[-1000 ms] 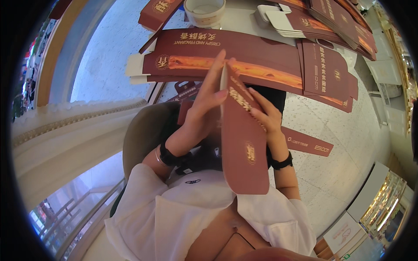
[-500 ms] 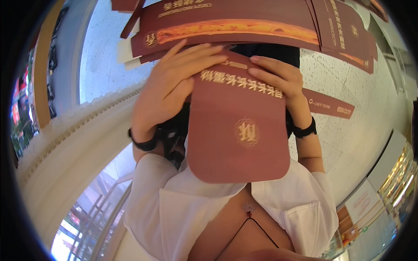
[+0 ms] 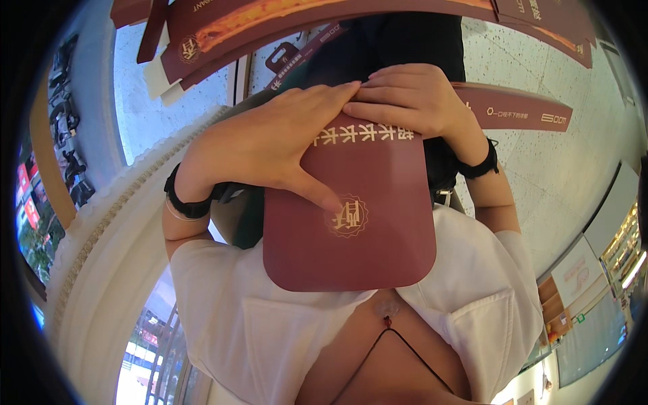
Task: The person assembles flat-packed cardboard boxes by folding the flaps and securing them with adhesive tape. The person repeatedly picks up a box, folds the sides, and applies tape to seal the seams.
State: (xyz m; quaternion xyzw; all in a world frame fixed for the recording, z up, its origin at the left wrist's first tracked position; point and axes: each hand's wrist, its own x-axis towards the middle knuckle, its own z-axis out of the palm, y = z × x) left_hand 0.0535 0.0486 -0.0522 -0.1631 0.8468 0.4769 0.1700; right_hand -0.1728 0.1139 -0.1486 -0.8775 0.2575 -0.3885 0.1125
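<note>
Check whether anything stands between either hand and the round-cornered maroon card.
Nothing visible does: the left hand lies directly on the card, and the right hand covers part of its far edge.

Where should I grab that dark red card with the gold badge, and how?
Probably low on the right edge of the maroon card, pinching it from the person's right. That nearly straight edge is uncovered below the right hand, while the left hand lies over the upper left.
</note>
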